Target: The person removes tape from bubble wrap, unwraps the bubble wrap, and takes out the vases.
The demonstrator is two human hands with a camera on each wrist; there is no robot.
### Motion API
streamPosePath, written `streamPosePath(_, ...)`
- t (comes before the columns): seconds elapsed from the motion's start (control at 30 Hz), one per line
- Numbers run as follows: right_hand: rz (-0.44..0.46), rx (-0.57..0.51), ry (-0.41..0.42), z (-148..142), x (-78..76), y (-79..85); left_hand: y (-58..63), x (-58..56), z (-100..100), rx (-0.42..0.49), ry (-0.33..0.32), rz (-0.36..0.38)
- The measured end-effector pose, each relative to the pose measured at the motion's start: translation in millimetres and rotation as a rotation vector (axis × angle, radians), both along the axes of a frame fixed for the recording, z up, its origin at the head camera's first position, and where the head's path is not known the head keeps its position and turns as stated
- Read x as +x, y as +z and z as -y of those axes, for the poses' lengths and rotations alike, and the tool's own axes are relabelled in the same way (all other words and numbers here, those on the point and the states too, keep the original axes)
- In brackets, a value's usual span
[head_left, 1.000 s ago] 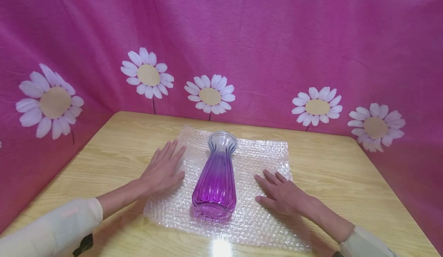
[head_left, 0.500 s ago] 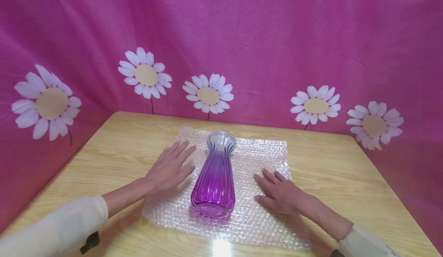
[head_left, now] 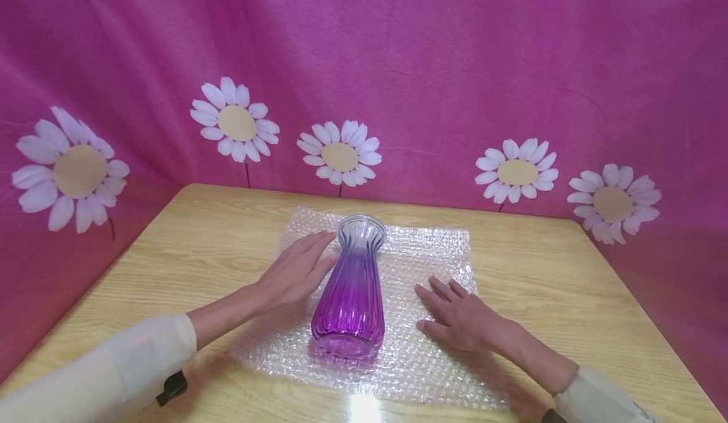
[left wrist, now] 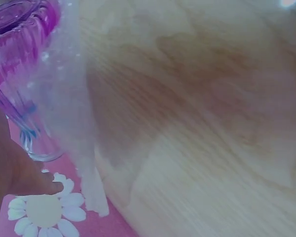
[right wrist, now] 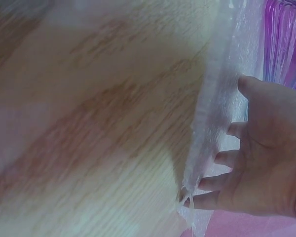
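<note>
A ribbed glass vase (head_left: 349, 296), purple at the base and fading to clear at the mouth, lies on its side with its mouth toward the far edge. Under it is spread a sheet of bubble wrap (head_left: 421, 360). My left hand (head_left: 296, 271) is left of the vase, fingers extended, tips close to its neck; whether they touch the glass I cannot tell. On the right part of the wrap my right hand (head_left: 463, 315) rests palm down with fingers spread, apart from the vase. The right wrist view shows its straight fingers (right wrist: 227, 158) along the wrap's edge.
The wood-grain table (head_left: 563, 284) extends around the wrap on all sides. Behind it and at both sides hangs a magenta cloth (head_left: 426, 81) decorated with several white daisies (head_left: 339, 156).
My left hand has moved right, from the wrap's left edge to beside the vase's neck. The right hand and the vase have stayed in place, while the view has shifted slightly.
</note>
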State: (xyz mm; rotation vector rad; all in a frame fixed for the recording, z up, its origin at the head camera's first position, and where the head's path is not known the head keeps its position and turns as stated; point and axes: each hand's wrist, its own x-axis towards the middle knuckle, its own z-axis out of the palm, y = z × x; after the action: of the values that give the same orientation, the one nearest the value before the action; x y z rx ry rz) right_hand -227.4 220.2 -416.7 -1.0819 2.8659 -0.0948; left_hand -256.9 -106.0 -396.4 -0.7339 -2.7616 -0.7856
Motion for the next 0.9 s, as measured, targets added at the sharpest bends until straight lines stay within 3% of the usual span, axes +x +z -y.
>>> streamPosePath(0.1,-0.004,-0.006,0.009,1.2,0.7,1.6,4.6,-2.3,-4.1,0.042,-0.003,0.025)
streamPosePath(0.4,-0.021,-0.010,0.016,0.6,0.7,1.5,13.1,-7.9,-18.2,0.169,-0.004,0.198)
streamPosePath(0.63,-0.039,-0.018,0.014,-0.3,-0.4,0.0,21.1,-12.6,-31.1,0.326,0.090,0.389)
streamPosePath(0.77,-0.032,0.000,0.007,0.0,0.7,1.4,22.4,-14.8,-36.9,0.356,0.130,0.442)
streamPosePath(0.9,-0.026,0.004,0.003,-0.7,1.2,-0.3,20.6,-15.9,-41.5,0.369,0.163,0.451)
